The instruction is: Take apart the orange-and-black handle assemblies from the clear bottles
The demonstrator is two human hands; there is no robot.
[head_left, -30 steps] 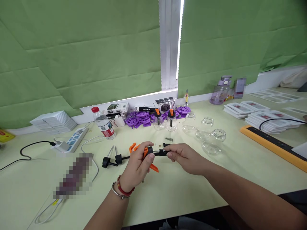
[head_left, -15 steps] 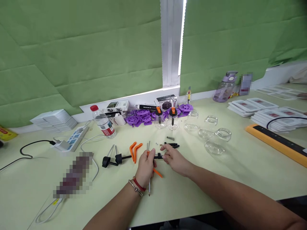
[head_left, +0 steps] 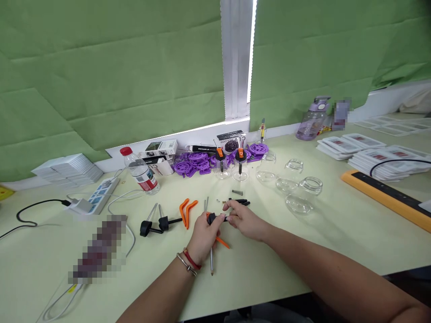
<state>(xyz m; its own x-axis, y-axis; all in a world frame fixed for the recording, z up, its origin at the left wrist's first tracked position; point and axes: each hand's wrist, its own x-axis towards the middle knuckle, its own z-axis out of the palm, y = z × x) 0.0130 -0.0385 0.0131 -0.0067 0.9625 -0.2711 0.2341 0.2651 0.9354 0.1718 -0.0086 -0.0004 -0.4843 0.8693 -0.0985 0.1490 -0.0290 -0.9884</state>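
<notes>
My left hand [head_left: 204,237] is closed round a small black and orange part [head_left: 213,219] with an orange lever sticking out toward me [head_left: 222,242]. A thin metal rod [head_left: 211,260] runs under that hand along the table. My right hand [head_left: 245,219] pinches the black end of the same part from the right. Both hands rest low over the table [head_left: 303,251]. Just beyond the fingers lie black pieces [head_left: 239,201], a small spring [head_left: 237,192] and tiny brass bits.
Two orange levers [head_left: 186,210] and two black knobs with metal rods [head_left: 155,223] lie left of the hands. Glass jars [head_left: 298,194], purple plastic wheels [head_left: 195,162], a water bottle [head_left: 139,171], a power strip [head_left: 99,194], card stacks [head_left: 370,157] and an orange-edged bar [head_left: 384,197] surround them.
Both hands have lowered toward the table with the part and moved a little farther from me. The metal rod under the left hand has come into view.
</notes>
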